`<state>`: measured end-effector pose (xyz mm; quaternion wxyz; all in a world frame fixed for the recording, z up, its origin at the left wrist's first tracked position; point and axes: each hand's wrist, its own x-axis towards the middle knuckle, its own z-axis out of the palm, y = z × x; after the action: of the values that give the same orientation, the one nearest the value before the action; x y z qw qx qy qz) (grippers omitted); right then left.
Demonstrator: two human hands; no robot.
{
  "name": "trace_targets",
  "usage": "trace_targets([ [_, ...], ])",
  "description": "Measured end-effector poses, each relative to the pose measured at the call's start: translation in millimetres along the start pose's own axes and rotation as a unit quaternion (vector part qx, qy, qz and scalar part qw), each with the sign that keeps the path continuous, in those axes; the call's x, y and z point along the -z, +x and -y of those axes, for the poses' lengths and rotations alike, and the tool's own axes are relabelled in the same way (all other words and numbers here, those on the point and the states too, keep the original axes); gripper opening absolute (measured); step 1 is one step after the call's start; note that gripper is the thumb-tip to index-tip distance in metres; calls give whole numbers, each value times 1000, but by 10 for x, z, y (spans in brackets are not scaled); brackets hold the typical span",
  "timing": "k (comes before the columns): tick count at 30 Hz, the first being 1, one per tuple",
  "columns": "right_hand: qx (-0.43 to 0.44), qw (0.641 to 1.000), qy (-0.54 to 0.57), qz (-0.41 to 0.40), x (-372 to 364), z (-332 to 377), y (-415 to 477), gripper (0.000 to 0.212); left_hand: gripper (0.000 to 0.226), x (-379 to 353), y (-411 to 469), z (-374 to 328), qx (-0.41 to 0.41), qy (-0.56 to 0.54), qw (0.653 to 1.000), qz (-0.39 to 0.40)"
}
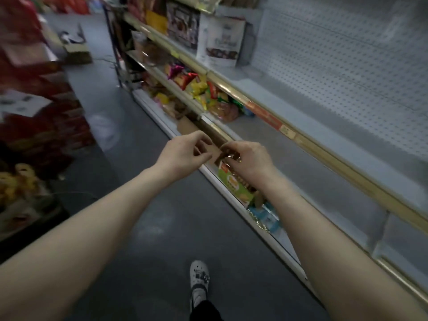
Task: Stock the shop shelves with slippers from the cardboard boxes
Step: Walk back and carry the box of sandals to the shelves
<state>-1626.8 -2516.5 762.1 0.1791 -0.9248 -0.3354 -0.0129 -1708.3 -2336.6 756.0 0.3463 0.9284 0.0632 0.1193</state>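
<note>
From the head view, both my arms reach out over the aisle floor (148,228) beside the shelving. My right hand (249,158) has its fingers (228,149) curled tight on a small brown piece (220,156); whether it is cardboard or wrapper is too blurred to tell. My left hand (185,151) sits just beside it with thumb and forefinger bent toward each other, and I cannot tell if they pinch the piece or close on nothing.

No slippers are in my hands. The bare shelf (298,156) runs along my right, with snack packets (199,88) further down it. An open cardboard box (77,52) lies well apart, far down the floor.

I judge I am between loads, fiddling with a scrap. Next I need to drop it, walk to the box and lift slippers out.
</note>
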Motion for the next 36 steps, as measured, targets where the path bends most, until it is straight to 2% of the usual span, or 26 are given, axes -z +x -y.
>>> trace_targets([
  [9, 124, 992, 29, 27, -376, 197, 2263, 31, 20, 640, 1371, 1077, 89, 17, 991, -97],
  [18, 235, 968, 56, 62, -1073, 964, 4347, 32, 22, 1409, 2456, 2394, 179, 42, 970, -158],
  [29, 201, 972, 89, 84, -1784, 1947, 6931, 32, 24, 2810, 4210, 4277, 182, 64, 969, -154],
  [36, 196, 970, 106, 93, -2400, 2379, 8559, 32, 24, 3358, 5340, 5422, 190, 51, 969, -147],
])
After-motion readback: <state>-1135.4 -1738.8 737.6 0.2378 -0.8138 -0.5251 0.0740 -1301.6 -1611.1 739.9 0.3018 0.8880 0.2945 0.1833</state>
